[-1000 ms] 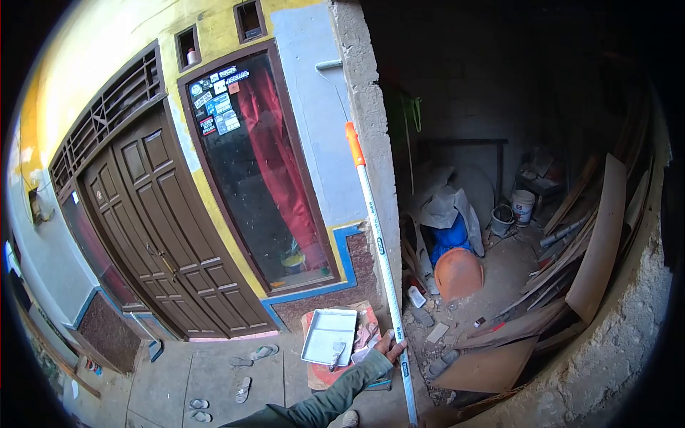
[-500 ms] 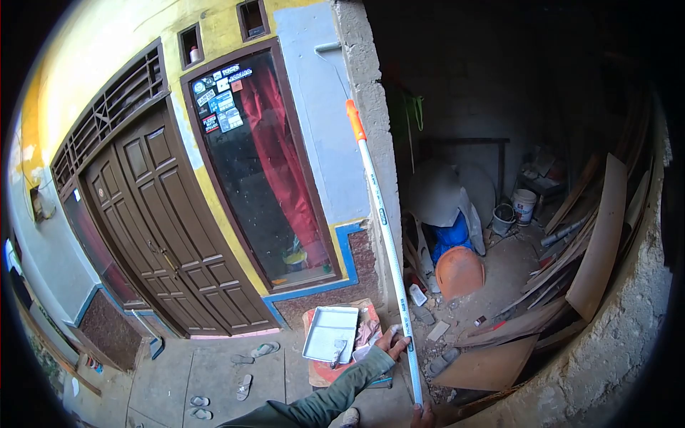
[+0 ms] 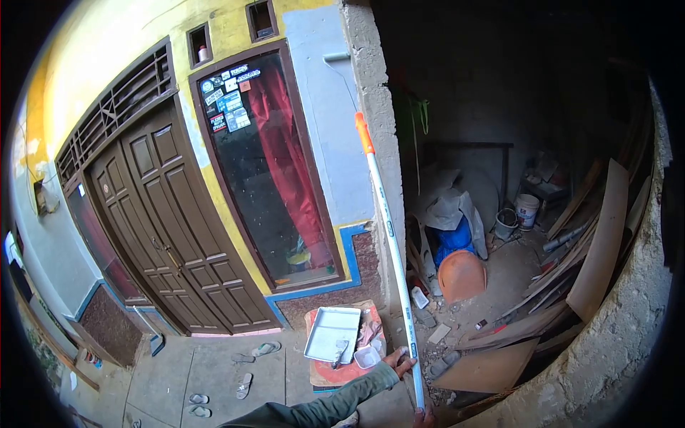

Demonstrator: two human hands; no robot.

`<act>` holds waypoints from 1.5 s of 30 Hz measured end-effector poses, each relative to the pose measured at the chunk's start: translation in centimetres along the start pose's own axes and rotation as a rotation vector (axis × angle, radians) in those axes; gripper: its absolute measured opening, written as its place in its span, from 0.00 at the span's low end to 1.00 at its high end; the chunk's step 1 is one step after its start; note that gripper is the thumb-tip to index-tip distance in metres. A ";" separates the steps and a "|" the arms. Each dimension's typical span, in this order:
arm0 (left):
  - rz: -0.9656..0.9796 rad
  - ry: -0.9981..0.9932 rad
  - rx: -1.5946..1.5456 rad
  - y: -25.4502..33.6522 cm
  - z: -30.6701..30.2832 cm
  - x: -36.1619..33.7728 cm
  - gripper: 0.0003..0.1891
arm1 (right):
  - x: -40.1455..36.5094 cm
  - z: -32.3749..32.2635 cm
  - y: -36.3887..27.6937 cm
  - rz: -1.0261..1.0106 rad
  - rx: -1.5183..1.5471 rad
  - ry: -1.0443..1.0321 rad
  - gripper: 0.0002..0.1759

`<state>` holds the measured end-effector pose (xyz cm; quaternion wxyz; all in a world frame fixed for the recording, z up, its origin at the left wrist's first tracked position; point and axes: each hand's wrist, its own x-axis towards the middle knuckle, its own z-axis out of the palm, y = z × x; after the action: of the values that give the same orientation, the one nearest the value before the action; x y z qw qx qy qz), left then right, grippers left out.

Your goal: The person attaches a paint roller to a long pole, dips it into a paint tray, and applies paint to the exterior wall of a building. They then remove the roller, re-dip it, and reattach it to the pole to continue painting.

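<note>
A long white pole (image 3: pixel 391 242) with an orange grip (image 3: pixel 364 133) leans upward to the wall, and a paint roller (image 3: pixel 337 56) at its far end touches the pale blue strip (image 3: pixel 325 114) beside the window. My left hand (image 3: pixel 400 362) is closed round the lower pole. Beneath it, at the bottom edge of the view, my right hand (image 3: pixel 424 416) grips the pole's end and is partly cut off. Left of my left hand, a white paint tray (image 3: pixel 333 332) with a brush (image 3: pixel 340 352) in it lies on a red stand (image 3: pixel 322 372), beside a small white container (image 3: pixel 367 357).
Brown double doors (image 3: pixel 168 228) and a window (image 3: pixel 267 171) are on the left. Sandals (image 3: pixel 244 386) lie on the paving. At the right are wooden boards (image 3: pixel 599 242), buckets (image 3: pixel 526 211), an orange tub (image 3: pixel 462 277) and a rough wall edge (image 3: pixel 606 357).
The roller sits slightly lower on the wall strip. Both hands still hold the pole, and my left hand is a little lower in view. The view has shifted slightly.
</note>
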<state>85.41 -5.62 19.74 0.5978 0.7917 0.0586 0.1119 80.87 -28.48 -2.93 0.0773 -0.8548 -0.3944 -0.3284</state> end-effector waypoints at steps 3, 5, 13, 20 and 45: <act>-0.215 -0.154 -0.068 0.2 0.6 -1.1 0.17 | 1.9 -4.0 0.5 0.677 0.949 -0.349 0.22; -0.239 -0.172 -0.085 -0.5 1.2 -1.5 0.16 | 0.6 -4.0 0.5 0.684 0.850 -0.296 0.21; -0.242 -0.210 -0.005 -1.9 2.6 -1.9 0.22 | -0.5 -2.6 0.6 0.416 0.451 -0.140 0.19; -0.248 -0.198 -0.012 -1.0 3.1 -1.9 0.24 | 5.1 -4.4 2.9 0.704 0.602 -0.309 0.20; -0.414 -0.186 -0.055 -6.9 -0.3 -6.4 0.23 | 17.6 -10.2 3.1 0.709 0.742 -0.147 0.22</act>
<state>79.45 -4.88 12.48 0.6323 0.7529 0.1613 -0.0852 86.36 -23.62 16.31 0.4537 -0.8718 -0.1749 -0.0593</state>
